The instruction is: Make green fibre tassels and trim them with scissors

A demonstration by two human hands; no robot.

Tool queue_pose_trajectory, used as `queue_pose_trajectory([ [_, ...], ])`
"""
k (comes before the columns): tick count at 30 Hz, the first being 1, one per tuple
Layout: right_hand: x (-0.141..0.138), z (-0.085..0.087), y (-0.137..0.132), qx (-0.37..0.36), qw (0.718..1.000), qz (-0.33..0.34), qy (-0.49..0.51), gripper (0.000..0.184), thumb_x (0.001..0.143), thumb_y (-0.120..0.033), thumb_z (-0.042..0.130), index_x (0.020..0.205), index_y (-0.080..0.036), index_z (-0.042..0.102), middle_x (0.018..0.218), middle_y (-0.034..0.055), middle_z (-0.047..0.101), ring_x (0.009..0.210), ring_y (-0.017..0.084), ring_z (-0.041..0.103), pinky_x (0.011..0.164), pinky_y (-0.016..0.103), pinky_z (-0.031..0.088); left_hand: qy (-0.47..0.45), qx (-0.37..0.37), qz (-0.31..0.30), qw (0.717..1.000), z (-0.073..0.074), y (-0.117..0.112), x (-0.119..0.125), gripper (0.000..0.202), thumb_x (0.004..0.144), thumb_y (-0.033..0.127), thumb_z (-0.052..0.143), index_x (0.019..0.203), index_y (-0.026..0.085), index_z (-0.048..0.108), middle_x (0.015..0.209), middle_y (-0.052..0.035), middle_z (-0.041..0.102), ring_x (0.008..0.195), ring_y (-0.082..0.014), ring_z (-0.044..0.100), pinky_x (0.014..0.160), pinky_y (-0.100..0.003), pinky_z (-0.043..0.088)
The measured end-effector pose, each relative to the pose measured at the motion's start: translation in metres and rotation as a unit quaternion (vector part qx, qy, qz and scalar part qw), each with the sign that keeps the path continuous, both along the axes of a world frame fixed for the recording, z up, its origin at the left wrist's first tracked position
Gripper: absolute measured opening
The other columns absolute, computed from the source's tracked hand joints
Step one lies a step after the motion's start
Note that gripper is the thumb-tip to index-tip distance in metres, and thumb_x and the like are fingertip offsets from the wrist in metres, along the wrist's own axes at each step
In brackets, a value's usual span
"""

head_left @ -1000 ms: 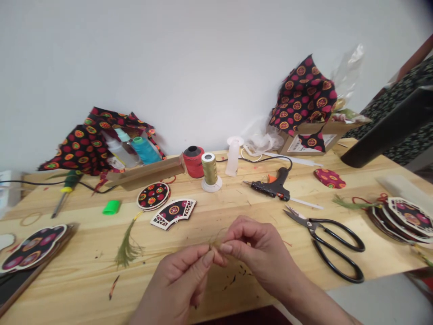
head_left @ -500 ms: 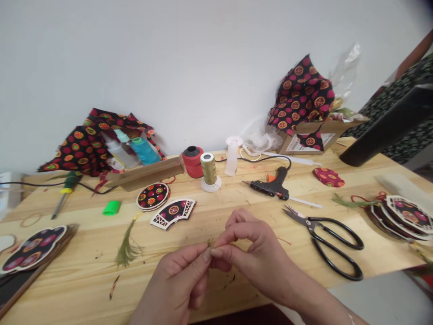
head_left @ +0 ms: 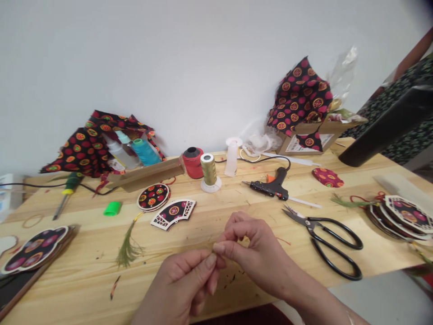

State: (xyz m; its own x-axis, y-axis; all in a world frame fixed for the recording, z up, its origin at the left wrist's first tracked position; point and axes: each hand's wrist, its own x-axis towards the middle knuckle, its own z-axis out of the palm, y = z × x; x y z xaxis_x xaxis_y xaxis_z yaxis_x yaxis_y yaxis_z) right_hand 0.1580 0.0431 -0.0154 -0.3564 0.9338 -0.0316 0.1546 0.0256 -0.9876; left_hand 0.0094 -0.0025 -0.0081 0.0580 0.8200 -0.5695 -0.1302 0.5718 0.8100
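My left hand [head_left: 184, 282] and my right hand [head_left: 252, 253] meet over the table's front edge, both closed in a pinch with fingertips touching. Whatever they pinch is too small and too hidden to make out. Beyond them lies a fan-shaped wooden pendant [head_left: 173, 214] with dark patterned fabric in it. Left of that rests a round fabric pendant [head_left: 154, 197] with an olive thread tassel [head_left: 128, 246]. Black-handled scissors [head_left: 324, 239] lie to the right of my right hand, blades partly apart. A spool of olive thread [head_left: 209, 171] stands upright farther back.
A black glue gun [head_left: 272, 185] lies behind the scissors, its cord running back. Stacked pendants [head_left: 402, 216] sit at the right. A green cap [head_left: 112, 208], a screwdriver [head_left: 66, 198] and a flower-shaped pendant [head_left: 35, 250] are leftward. At the right back, a cardboard box [head_left: 313, 137] holds fabric.
Both hands stay together. Their fingertips have shifted slightly, and the small olive wisp seen above them earlier no longer shows clearly. Things on the table have not moved.
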Motion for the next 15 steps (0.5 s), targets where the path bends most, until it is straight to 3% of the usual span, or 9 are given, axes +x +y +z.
queue_pose_trajectory([
  [5,0.001,-0.009,0.004,-0.140,0.982,0.042,0.120,0.010,0.071,-0.023,0.069,0.079,-0.018,0.074,0.070,-0.0019,0.061,0.068,0.011,0.054,0.067,0.025,0.040,-0.006,-0.011,0.016,1.000,0.001,0.000,0.001,0.029,0.065,0.038,0.073,0.052,0.014,0.064,0.046,0.0034,0.044,0.042,-0.0054,0.027,0.040,-0.020,0.014],
  [8,0.000,-0.013,0.005,-0.223,0.953,0.080,0.188,0.015,0.064,-0.025,0.075,0.076,-0.016,0.074,0.063,-0.0028,0.062,0.059,0.009,0.054,0.062,0.023,0.040,-0.003,-0.018,0.005,1.000,0.000,-0.001,0.002,0.026,0.066,0.038,0.072,0.057,0.014,0.068,0.048,0.0024,0.047,0.042,-0.0052,0.027,0.041,-0.020,0.014],
  [11,-0.002,-0.014,0.005,-0.255,0.938,0.098,0.215,0.018,0.061,-0.026,0.078,0.069,-0.013,0.070,0.054,-0.0033,0.060,0.053,0.008,0.053,0.058,0.022,0.040,-0.006,-0.026,0.000,1.000,0.000,-0.001,0.003,0.023,0.066,0.037,0.072,0.063,0.014,0.071,0.050,0.0021,0.049,0.042,-0.0052,0.027,0.041,-0.021,0.015],
  [15,-0.004,-0.013,0.005,-0.258,0.937,0.094,0.216,0.025,0.058,-0.033,0.080,0.062,-0.012,0.066,0.051,-0.0030,0.060,0.051,0.008,0.053,0.056,0.022,0.039,-0.005,-0.033,-0.006,0.999,0.002,-0.001,0.003,0.024,0.066,0.038,0.072,0.063,0.013,0.072,0.048,0.0025,0.048,0.041,-0.0049,0.026,0.041,-0.020,0.014],
])
